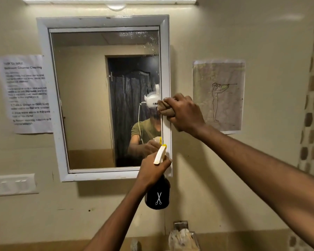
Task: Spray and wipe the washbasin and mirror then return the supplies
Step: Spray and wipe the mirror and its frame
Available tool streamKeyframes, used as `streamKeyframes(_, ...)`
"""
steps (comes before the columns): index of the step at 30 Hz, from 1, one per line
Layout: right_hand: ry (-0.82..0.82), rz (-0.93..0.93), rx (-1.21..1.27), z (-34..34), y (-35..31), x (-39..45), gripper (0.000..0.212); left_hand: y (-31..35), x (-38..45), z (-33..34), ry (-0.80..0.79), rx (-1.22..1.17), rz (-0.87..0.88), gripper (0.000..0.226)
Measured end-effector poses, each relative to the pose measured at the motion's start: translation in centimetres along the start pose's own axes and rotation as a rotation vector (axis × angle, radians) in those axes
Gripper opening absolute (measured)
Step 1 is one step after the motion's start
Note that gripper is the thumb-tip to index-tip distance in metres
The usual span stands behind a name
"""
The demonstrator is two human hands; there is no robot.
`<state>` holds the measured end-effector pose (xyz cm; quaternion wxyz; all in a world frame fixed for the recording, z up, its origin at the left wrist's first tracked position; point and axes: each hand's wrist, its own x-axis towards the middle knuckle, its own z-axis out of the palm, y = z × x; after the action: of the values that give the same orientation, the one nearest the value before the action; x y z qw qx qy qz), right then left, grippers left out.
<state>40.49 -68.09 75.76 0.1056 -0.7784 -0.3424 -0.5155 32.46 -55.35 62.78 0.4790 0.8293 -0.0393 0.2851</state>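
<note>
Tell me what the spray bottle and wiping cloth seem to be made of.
Spray bottle: likely plastic, a glossy black body with a highlight and a matte white and yellow trigger head. Cloth: soft brown fabric, bunched and creased in the right hand.

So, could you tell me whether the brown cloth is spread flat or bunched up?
Bunched up: the brown cloth is a wad gripped in the right hand.

Bare mirror glass lies open leftward; the spray bottle blocks the frame's lower right corner.
</note>
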Motion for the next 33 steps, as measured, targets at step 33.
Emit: streamKeyframes(33,0.038,-0.704,-0.269,7.1,0.6,-14.8,0.022,-6.9,-4.8,0.7,-0.116,-0.065,-0.171,0.018)
